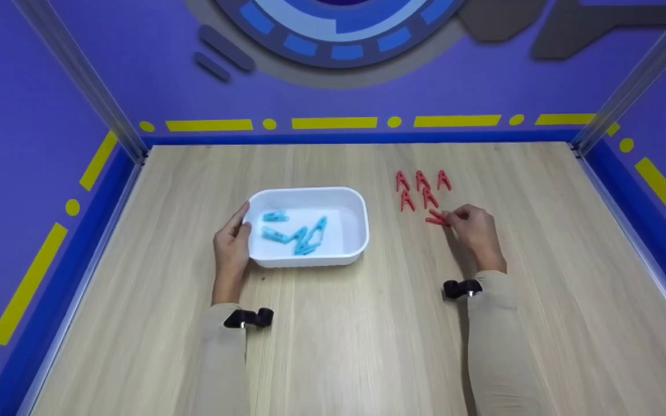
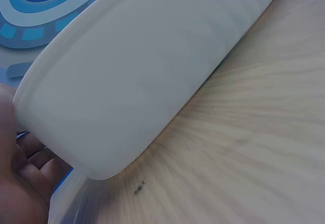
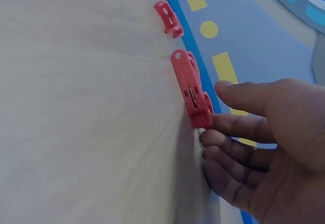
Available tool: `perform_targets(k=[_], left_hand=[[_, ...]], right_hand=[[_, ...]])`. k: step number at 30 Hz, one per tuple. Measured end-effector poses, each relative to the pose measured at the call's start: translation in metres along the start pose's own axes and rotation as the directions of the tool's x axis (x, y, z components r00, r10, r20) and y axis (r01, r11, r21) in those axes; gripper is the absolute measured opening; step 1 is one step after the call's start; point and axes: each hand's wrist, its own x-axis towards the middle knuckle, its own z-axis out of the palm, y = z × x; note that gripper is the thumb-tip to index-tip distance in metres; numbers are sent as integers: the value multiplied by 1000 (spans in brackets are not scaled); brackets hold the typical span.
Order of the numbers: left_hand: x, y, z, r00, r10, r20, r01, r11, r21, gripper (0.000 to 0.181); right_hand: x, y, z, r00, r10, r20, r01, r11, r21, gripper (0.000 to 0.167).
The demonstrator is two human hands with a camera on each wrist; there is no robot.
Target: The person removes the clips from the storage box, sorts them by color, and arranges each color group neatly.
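My left hand [image 1: 232, 248] grips the left end of a white plastic tray [image 1: 309, 261], thumb at the rim; the left wrist view shows the hand [image 2: 25, 183] at the corner of the tray [image 2: 117, 82]. Several light-blue clothespins [image 1: 275, 234] lie inside. At the right, my right hand [image 1: 476, 236] has its fingertips at a red clothespin [image 1: 437, 218]. In the right wrist view, the index fingertip of this hand [image 3: 259, 148] touches or nearly touches the lower end of a red clothespin [image 3: 190, 87], and the thumb stands apart from it.
Several other red clothespins [image 1: 407, 200] lie in two rows right of the tray, just beyond my right hand. The wooden table [image 1: 344, 346] is bounded by blue-purple panels at the back and both sides, with metal posts at the back corners.
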Motion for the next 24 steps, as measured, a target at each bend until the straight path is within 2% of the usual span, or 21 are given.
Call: perform_targets(k=[6,11,12,17,24], left_hand=[[-1,0,0,1000,-1,3,1,1000,-13,44],[-1,1,-1,1000,-4,12,4,1000,-14,44],[-2,5,-1,1000,-16,15,16,1000,-15,44],[-3,7,-1,998,-47,29,47,999,-12,45],[-1,3,0,999,-29,26,29,1000,-3,44]], right_hand=[[1,-2,5,999,-7,-50,6,1000,-29,24],[3,-2,5,999,23,-36,-23,1000,-7,21],[4,-2,5,999,22,-35,-22,1000,0,21],[6,0,6,998,-29,-61,31,999,19,19],[10,5,9,990,-107,-93,113,992,61,17]])
